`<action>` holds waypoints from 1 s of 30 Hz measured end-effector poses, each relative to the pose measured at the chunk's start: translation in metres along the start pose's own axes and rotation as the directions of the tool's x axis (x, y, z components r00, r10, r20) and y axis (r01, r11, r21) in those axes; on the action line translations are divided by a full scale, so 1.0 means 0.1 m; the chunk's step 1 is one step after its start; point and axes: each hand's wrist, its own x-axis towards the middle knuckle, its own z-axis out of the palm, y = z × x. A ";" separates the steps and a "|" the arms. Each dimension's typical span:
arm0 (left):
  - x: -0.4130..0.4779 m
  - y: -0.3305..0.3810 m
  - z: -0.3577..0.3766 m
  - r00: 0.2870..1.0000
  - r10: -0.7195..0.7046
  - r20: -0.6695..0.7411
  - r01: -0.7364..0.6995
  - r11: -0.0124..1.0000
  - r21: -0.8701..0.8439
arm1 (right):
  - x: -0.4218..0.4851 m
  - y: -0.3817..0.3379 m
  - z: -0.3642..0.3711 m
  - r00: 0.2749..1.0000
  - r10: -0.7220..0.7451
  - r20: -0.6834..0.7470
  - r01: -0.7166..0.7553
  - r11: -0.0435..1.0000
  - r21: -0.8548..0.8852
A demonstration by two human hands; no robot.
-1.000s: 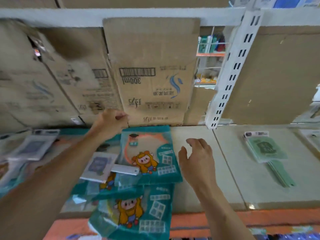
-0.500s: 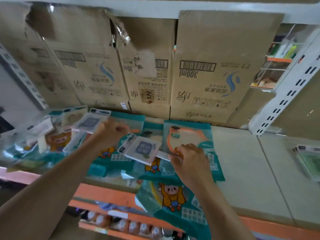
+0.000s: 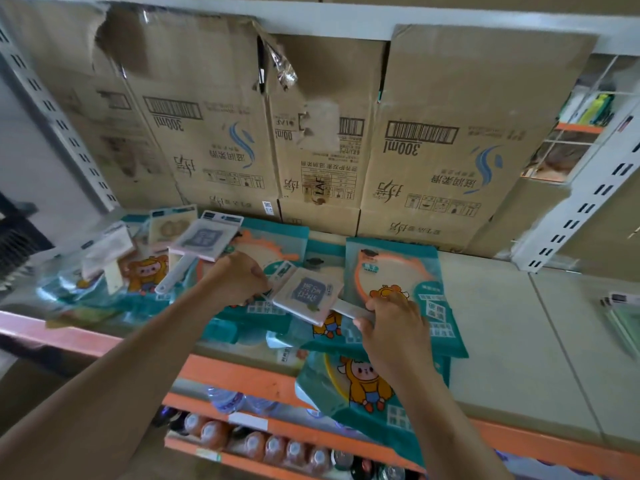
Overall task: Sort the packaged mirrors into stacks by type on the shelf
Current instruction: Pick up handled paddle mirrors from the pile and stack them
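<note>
Head view: I see the right hand (image 3: 394, 327) pinching the handle end of a square mirror pack (image 3: 310, 294), at its 3 o'clock side. The left hand (image 3: 237, 282) grips the opposite end at 9 o'clock. This pack lies over teal mirror packs (image 3: 391, 268) on the shelf (image 3: 491, 341), with cardboard boxes (image 3: 450, 133) behind at 12 o'clock.
</note>
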 end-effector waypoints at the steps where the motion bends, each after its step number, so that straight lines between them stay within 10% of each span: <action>1: 0.00 0.00 0.00 1.000 -0.007 0.007 0.007 1.000 -0.016 | -0.01 -0.01 0.00 1.000 0.004 0.001 -0.004 1.000 -0.004; 30: 0.06 0.40 0.05 0.987 0.163 -0.010 -0.164 0.981 -0.107 | -0.04 0.29 -0.16 0.994 -0.001 -0.111 0.014 0.993 0.121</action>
